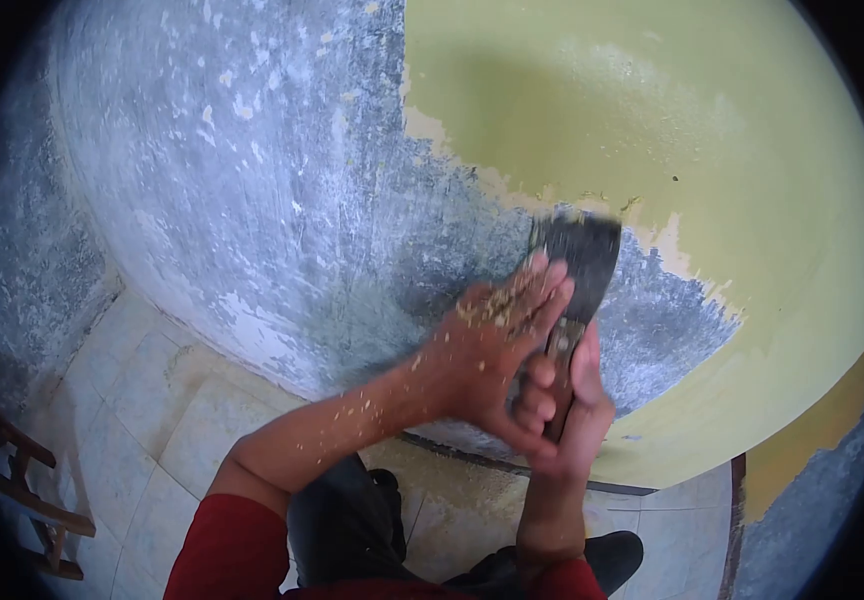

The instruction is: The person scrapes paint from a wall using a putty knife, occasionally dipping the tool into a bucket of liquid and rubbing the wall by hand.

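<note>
"Wall surface first: what do we record?"

"Bare grey patches on the wall to the left and below, yellow-green paint to the upper right, with a ragged pale edge between them. Below, we log light floor tiles and, at far left, wooden furniture."

"And the tool?"

"We find the scraper upright in view, its dark blade against the wall at the ragged paint edge. Motion blur covers the blade; we cannot make out any lettering on it."

"Condition of the hands?"

"Our right hand has its fingers curled round the scraper's handle, with the thumb along its side. Our left hand lies across from the left, fingers extended and close together, tips beside the lower blade, thumb set apart. Whether those tips bear on the metal, we cannot tell."

"Residue?"

"Paint flakes on the left hand's back, more along the forearm. Both sleeves we note as red."
</note>
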The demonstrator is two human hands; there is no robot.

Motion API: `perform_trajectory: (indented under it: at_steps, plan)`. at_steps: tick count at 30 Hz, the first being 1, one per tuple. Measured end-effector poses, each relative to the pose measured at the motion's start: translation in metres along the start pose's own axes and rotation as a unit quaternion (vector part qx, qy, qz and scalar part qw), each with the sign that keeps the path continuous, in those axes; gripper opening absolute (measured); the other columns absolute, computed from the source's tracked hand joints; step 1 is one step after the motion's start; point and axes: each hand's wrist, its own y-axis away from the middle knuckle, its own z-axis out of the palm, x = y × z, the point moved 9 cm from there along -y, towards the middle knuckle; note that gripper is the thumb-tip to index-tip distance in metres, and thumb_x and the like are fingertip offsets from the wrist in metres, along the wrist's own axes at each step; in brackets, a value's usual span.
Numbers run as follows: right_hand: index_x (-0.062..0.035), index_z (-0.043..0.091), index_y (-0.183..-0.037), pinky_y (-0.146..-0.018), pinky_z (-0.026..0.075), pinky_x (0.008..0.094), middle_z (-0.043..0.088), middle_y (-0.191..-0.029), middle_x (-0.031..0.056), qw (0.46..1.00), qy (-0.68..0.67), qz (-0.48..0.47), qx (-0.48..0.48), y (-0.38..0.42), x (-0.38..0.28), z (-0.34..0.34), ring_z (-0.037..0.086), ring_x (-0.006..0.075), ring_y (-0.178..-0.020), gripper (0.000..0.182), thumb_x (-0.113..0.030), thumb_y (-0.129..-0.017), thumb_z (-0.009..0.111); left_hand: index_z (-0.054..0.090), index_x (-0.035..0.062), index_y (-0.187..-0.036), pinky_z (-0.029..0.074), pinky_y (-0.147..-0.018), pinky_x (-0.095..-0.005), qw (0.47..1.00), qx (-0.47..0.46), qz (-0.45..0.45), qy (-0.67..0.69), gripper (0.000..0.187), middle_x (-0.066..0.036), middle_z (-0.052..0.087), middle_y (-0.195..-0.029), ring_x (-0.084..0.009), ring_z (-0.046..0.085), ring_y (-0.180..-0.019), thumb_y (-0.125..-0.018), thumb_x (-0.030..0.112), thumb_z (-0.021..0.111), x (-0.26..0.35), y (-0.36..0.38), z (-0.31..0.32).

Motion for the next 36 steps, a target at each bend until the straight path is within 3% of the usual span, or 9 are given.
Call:
perform_trajectory:
  at_steps: [14, 16, 18, 21, 23, 27, 29, 32, 36]
  plan:
    - [-0.0097, 0.046, -0.128, -0.042, 0.038, 0.0259, 0.055, -0.084, 0.008, 0.993, -0.065, 0.047, -0.084, 0.004, 0.0, -0.01, 0.048, 0.0126, -0.054, 0.035, -0.031, -0.101, 0.051, 0.017, -0.0018, -0.154, 0.03, -0.109, -0.0542, 0.998, -0.037, -0.035, -0.046, 0.138, -0.024, 0.021, -0.16, -0.0406, 0.022, -0.148, -0.058, 0.078, 0.075, 0.014, 0.001, -0.002]
    - [-0.0083, 0.046, -0.123, -0.042, 0.038, 0.0257, 0.056, -0.082, 0.0062, 0.998, 0.038, 0.046, -0.014, 0.028, 0.003, -0.037, 0.049, 0.0119, -0.054, 0.032, -0.032, -0.102, 0.051, 0.02, 0.0042, -0.155, 0.027, -0.112, -0.0552, 0.988, -0.145, -0.042, 0.04, 0.126, -0.019, 0.022, -0.161, -0.0365, 0.024, -0.148, -0.065, 0.071, 0.076, 0.016, 0.02, 0.018]
    - [-0.0069, 0.048, -0.127, -0.042, 0.038, 0.0249, 0.056, -0.079, 0.0049, 0.992, 0.092, 0.07, 0.055, 0.053, 0.002, -0.072, 0.049, 0.0115, -0.053, 0.036, -0.031, -0.101, 0.053, 0.03, 0.0075, -0.153, 0.025, -0.115, -0.0548, 0.981, -0.121, -0.041, 0.149, 0.107, -0.016, 0.03, -0.159, -0.0341, 0.026, -0.148, -0.075, 0.064, 0.074, 0.009, 0.041, 0.018]
    - [-0.0045, 0.052, -0.13, -0.041, 0.038, 0.0236, 0.055, -0.075, 0.0041, 0.984, 0.155, 0.038, 0.079, 0.078, -0.012, -0.11, 0.049, 0.0102, -0.05, 0.044, -0.035, -0.099, 0.054, 0.038, 0.0055, -0.15, 0.026, -0.116, -0.0492, 0.992, -0.099, -0.081, -0.016, 0.095, -0.018, 0.041, -0.152, -0.0352, 0.034, -0.144, -0.08, 0.061, 0.072, 0.004, 0.059, 0.024]
    - [0.0005, 0.054, -0.13, -0.041, 0.038, 0.023, 0.056, -0.074, 0.0042, 0.969, 0.225, -0.022, 0.101, 0.088, -0.031, -0.123, 0.05, 0.0094, -0.051, 0.046, -0.033, -0.099, 0.053, 0.044, 0.0042, -0.146, 0.032, -0.113, -0.0422, 0.937, -0.1, -0.271, 0.195, 0.088, -0.018, 0.049, -0.146, -0.0368, 0.04, -0.14, -0.082, 0.059, 0.072, -0.009, 0.071, 0.044]
    - [0.0037, 0.055, -0.125, -0.043, 0.038, 0.0216, 0.056, -0.074, 0.002, 0.957, 0.252, -0.071, 0.123, 0.098, -0.042, -0.136, 0.048, 0.007, -0.051, 0.041, -0.027, -0.098, 0.058, 0.046, 0.0033, -0.145, 0.047, -0.096, -0.0351, 0.979, -0.035, -0.167, 0.115, 0.085, -0.017, 0.065, -0.127, -0.0315, 0.063, -0.114, -0.08, 0.048, 0.079, 0.047, 0.026, 0.052]
    - [0.0034, 0.056, -0.122, -0.063, 0.044, 0.0176, 0.062, -0.089, 0.0006, 0.895, 0.397, -0.154, 0.136, 0.106, -0.055, -0.126, 0.056, 0.0055, -0.072, 0.033, -0.007, -0.093, 0.066, 0.055, 0.0014, -0.136, 0.051, -0.087, -0.0317, 0.901, -0.105, -0.307, 0.287, 0.066, -0.014, 0.069, -0.119, -0.0188, 0.064, -0.105, -0.085, 0.037, 0.078, 0.048, 0.017, 0.071]
    - [0.0044, 0.056, -0.119, -0.074, 0.045, 0.0183, 0.064, -0.095, 0.0006, 0.888, 0.375, -0.217, 0.151, 0.112, -0.062, -0.107, 0.058, 0.006, -0.084, 0.035, 0.001, -0.087, 0.07, 0.066, 0.0, -0.118, 0.052, -0.076, -0.0266, 0.785, -0.113, -0.298, 0.531, 0.04, -0.008, 0.072, -0.103, -0.0082, 0.063, -0.089, -0.089, 0.025, 0.075, 0.052, 0.011, 0.112]
    - [0.0036, 0.053, -0.123, -0.077, 0.046, 0.02, 0.063, -0.099, 0.0029, 0.882, 0.406, -0.191, 0.145, 0.119, -0.059, -0.111, 0.059, 0.0077, -0.085, 0.039, 0.001, -0.087, 0.07, 0.071, -0.0002, -0.1, 0.052, -0.072, -0.0257, 0.79, -0.122, -0.349, 0.488, 0.021, -0.002, 0.071, -0.09, -0.0061, 0.063, -0.081, -0.092, 0.019, 0.072, 0.043, 0.012, 0.123]
